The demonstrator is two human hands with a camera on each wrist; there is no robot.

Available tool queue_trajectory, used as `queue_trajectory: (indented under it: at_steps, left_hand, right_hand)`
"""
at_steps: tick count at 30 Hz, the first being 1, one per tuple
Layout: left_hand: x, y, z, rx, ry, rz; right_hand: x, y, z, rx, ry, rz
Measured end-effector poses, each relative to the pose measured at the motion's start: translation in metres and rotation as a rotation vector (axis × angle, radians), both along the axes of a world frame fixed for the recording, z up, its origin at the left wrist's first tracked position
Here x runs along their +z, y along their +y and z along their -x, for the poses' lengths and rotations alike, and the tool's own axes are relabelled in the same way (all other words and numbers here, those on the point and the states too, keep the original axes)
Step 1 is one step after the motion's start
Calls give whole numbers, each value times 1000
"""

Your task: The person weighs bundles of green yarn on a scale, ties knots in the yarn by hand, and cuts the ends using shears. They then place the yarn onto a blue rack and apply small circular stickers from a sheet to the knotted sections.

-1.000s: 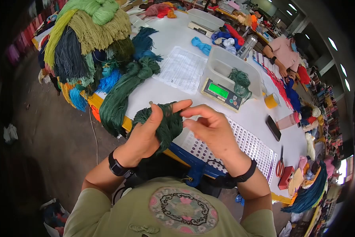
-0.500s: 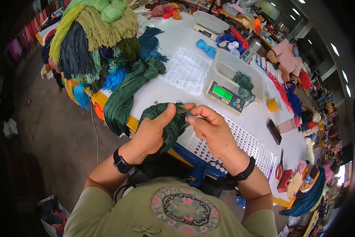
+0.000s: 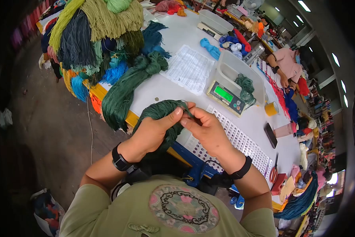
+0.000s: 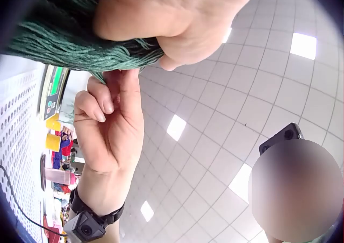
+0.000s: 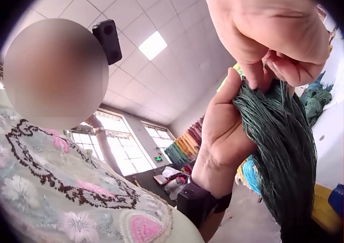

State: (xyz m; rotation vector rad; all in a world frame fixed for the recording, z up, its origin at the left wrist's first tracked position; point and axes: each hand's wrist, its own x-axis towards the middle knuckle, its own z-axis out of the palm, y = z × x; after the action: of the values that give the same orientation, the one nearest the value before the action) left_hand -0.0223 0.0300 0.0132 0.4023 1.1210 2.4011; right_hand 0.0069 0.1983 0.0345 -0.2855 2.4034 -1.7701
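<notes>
A hank of dark green yarn (image 3: 161,108) hangs from my left hand (image 3: 149,134), which grips it near its upper end with the thumb on top. My right hand (image 3: 213,134) pinches strands at that same end, its fingertips close to the left thumb. In the right wrist view the loose strands (image 5: 282,146) fall below both hands. The left wrist view shows the right fingers (image 4: 129,95) bent at the underside of the yarn. A larger knotted dark green hank (image 3: 124,89) lies over the table's edge, left of my hands.
Beyond my hands, a scale (image 3: 224,94) with a lit green display carries a clear plastic tub (image 3: 228,65) with green yarn inside. A dotted white sheet (image 3: 240,140), printed paper (image 3: 188,69), phone (image 3: 270,135) and scissors (image 3: 273,172) lie around. Colourful yarn (image 3: 102,23) is heaped at left.
My right hand has gone from fingers spread beside the hank to pinching strands at its end. Both hands have come closer together, and the left thumb has moved onto the top of the yarn.
</notes>
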Motion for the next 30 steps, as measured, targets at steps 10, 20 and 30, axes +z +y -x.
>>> queue_trajectory:
  at_steps: [10, 20, 30]
  left_hand:
    - [-36, -78, 7, -91, -329, -273]
    - [-163, -213, -30, 326, -640, 5]
    - [-237, -297, -31, 798, -763, -24]
  right_hand:
    - [73, 26, -2, 173, -496, 647]
    - [213, 218, 126, -319, 338, 369]
    - [292, 331, 157, -837, 762, 147]
